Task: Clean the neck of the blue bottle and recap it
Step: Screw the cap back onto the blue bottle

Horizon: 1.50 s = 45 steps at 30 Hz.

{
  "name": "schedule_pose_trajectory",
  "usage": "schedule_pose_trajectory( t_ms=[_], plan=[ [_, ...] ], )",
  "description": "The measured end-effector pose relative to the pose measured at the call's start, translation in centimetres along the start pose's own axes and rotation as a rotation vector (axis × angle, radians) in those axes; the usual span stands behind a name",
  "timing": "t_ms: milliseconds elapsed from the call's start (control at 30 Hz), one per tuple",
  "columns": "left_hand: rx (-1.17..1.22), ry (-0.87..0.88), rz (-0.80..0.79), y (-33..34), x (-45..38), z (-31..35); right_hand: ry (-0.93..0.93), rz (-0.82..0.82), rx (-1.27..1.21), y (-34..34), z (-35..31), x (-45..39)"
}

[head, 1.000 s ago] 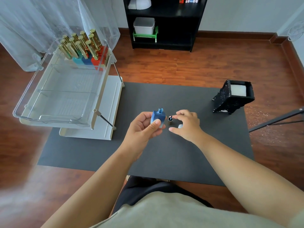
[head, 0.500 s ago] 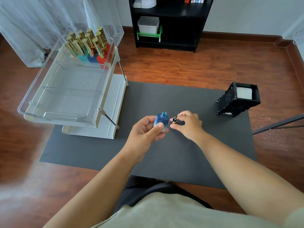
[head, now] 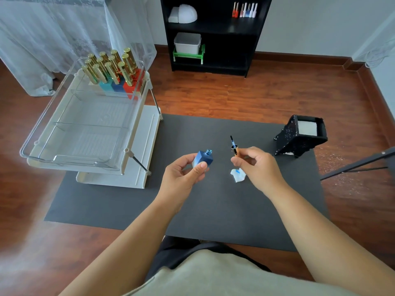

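Bottle point(head: 202, 159) open and tilted above the mat point(head: 213, 210), clamped in left hand point(head: 183, 178); brush cap point(head: 234, 147) pinched in right hand point(head: 256, 165), blue-stained wipe point(head: 237, 174) set down beneath; neck seemingly wiped, recapping left.

Blue bottle point(head: 203, 159), paler at base. Gold cap point(head: 235, 151) with black brush, blue-smeared. White wipe point(head: 238, 175) stained blue. Dark grey mat point(head: 213, 199) on red-brown wood floor point(head: 256, 97). Black speckled box point(head: 299, 137), white pad inside. Gold-capped teal, blue, red bottles point(head: 119, 82) in clear tray point(head: 70, 133). Black shelf point(head: 213, 24).
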<state>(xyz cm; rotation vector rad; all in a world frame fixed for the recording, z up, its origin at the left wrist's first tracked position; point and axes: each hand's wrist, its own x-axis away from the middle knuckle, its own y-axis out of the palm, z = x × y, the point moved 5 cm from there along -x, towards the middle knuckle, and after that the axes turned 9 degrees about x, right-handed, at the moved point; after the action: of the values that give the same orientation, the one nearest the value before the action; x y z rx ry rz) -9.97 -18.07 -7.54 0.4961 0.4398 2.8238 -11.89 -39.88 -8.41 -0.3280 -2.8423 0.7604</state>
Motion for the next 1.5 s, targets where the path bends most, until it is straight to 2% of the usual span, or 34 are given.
schedule_pose_trajectory(
  t_ms=[333, 567, 733, 1167, 1500],
  plan=[
    [0.019, 0.005, -0.021, 0.1, -0.9, 0.7, -0.094, 0.102, -0.037, -5.1, -4.3, 0.7],
    [0.004, 0.012, -0.078, 0.4, -1.1, 1.2, -0.352, 0.119, 0.309, -6.6, -8.0, 0.8],
    [-0.011, 0.020, -0.093, 0.3, -1.3, 1.7, -0.444, 0.122, 0.450, -6.3, -9.3, 1.1],
    [-0.029, 0.045, -0.114, 0.5, -1.2, 2.1, -0.517, 0.087, 0.589, -5.7, -10.6, 1.3],
    [-0.044, 0.052, -0.125, 0.6, -1.0, 2.2, -0.540, 0.070, 0.607, -5.3, -10.8, 1.3]
  ],
)
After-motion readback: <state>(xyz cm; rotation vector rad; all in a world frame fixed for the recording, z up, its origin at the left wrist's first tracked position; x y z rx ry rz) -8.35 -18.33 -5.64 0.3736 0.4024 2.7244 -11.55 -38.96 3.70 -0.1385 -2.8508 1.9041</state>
